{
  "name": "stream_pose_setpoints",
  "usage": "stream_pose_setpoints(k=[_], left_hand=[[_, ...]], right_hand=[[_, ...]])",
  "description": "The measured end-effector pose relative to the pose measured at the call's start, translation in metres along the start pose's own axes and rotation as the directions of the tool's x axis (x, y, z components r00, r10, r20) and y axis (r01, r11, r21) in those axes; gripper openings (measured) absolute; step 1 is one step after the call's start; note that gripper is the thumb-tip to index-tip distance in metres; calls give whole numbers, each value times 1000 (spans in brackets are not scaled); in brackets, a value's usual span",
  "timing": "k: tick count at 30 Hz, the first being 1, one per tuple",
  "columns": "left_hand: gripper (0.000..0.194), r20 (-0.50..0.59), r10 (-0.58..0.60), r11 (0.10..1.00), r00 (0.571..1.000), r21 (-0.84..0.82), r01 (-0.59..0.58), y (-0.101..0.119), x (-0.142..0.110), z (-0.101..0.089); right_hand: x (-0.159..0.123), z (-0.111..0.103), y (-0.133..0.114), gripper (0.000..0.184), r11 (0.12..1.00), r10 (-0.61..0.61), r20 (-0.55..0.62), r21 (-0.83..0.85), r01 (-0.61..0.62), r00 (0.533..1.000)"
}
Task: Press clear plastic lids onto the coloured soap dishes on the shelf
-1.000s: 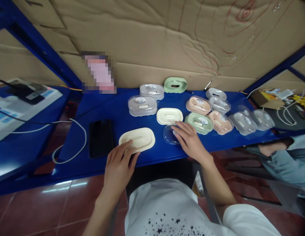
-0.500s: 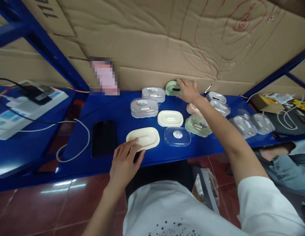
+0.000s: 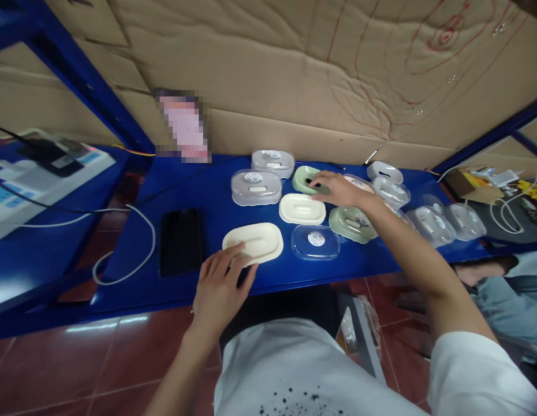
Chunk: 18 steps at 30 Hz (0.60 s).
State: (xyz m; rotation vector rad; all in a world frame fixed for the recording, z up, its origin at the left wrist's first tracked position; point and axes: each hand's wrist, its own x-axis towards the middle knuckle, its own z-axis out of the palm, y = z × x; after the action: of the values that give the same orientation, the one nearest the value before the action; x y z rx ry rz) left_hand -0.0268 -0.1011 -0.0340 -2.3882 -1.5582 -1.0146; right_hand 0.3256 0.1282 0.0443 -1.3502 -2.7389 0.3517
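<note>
In the head view, the left hand (image 3: 224,280), loosely open, rests on the near side of the nearer cream tray (image 3: 264,240); the right hand (image 3: 340,188) grips the green box (image 3: 302,178) at its right end, just behind the farther cream tray (image 3: 302,209); a clear lid (image 3: 302,247) (round sticker (image 3: 316,238) on top) lies on the blue worktop (image 3: 272,277), beside the nearer cream tray.

The scene is moderately lit by indoor light whose source lies out of view; bright streaks are reflected on the red floor tiles (image 3: 99,361), and white glare is produced on the left blue surface (image 3: 52,248). Soft shading is shown on the cream lid (image 3: 262,242). The blue uprights are slanted by wide-angle distortion, the power strip (image 3: 84,164) is softly blurred, and one patch (image 3: 185,124) is pixelated.
</note>
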Motion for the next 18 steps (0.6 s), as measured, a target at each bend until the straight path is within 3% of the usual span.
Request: stream_pose_setpoints(k=[4, 6, 9, 12, 15, 18], left_hand=[[14, 0, -13, 1000, 1000, 0, 13, 0, 0, 0], [13, 0, -18, 1000, 1000, -4, 18, 0, -1, 0], [16, -22, -47, 999, 999, -7, 47, 1, -2, 2], [23, -48, -94, 996, 994, -10, 94, 2, -4, 4], [25, -48, -116, 993, 992, -26, 115, 2, -6, 5], [23, -52, -121, 993, 991, -10, 121, 2, -7, 7]], right_hand=[[9, -1, 4, 74, 989, 150, 5, -9, -150, 989], [17, -6, 10, 77, 985, 170, 56, 27, -172, 984], [19, -12, 11, 64, 991, 101, 0, 88, -100, 995], [2, -13, -2, 62, 994, -5, -93, 111, 15, 996], [-21, -7, -26, 67, 984, -85, -7, 158, 85, 996], [-34, 0, -44, 69, 982, -92, 86, 170, 76, 992]])
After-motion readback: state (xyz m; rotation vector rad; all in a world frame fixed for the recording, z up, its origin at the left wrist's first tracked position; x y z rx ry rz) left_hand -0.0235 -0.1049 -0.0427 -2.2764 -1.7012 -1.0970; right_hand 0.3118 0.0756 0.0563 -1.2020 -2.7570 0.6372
